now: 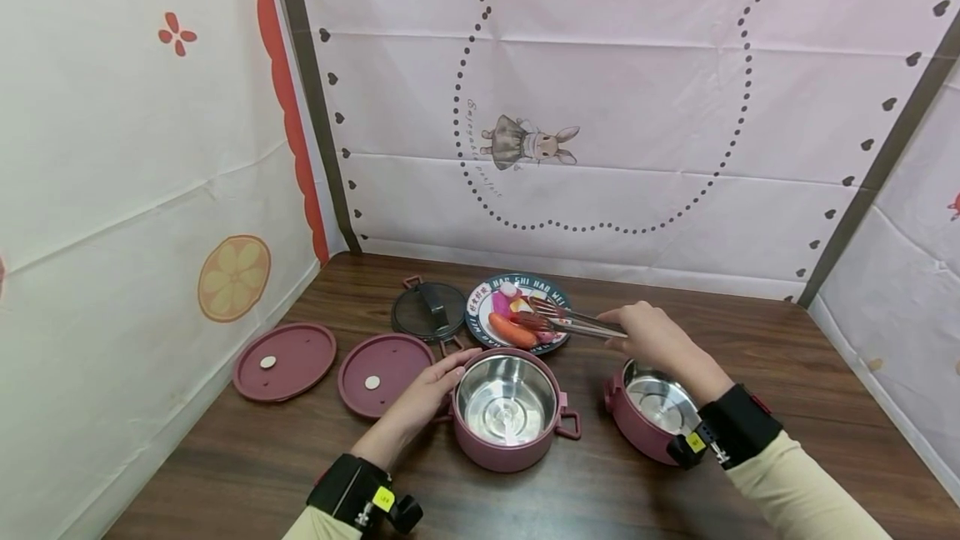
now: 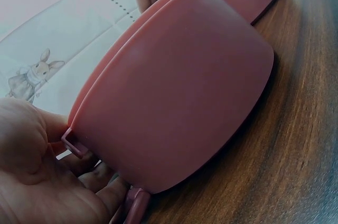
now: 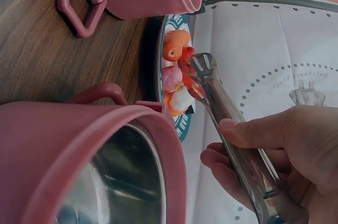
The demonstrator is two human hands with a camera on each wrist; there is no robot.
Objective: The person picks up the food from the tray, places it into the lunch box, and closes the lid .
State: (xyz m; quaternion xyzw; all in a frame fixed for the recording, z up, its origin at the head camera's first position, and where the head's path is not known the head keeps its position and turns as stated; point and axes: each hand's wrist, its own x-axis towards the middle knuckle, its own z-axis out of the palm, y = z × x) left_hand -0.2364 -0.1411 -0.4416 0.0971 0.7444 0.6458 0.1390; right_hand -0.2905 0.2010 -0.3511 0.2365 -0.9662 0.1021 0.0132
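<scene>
- Dark brown wooden table (image 1: 247,457), enclosed by white printed cloth walls (image 1: 600,107); its near edge is cut off by the head view.
- Pink round pot with a bright steel liner (image 1: 507,408), at the table's centre, with nothing inside. The left wrist view shows only its pink outer wall (image 2: 185,86); the liner is hidden there.
- Second pink steel-lined pot (image 1: 649,411), to the right of the first; the right forearm covers part of its rim, and the right wrist view cuts it off at the frame edge (image 3: 90,171).
- Two flat pink round lids (image 1: 284,360), side by side on the left, well apart from the second pot.
- Dark round lid with a block handle (image 1: 430,312), just beside the plate.
- Round patterned plate (image 1: 480,325) behind the central pot, holding an orange sausage-shaped piece (image 1: 512,330) and pink and white pieces too small to identify.
- Left hand (image 1: 433,388), fingers held straight, pressed against the central pot's left side by its side handle (image 2: 74,143).
- Right hand (image 1: 651,333), fingers curled round steel tongs (image 1: 573,322).
- Tong tips (image 3: 198,73) closed on a red food piece (image 3: 186,67) over the plate; only the right wrist view shows this pinch clearly.
</scene>
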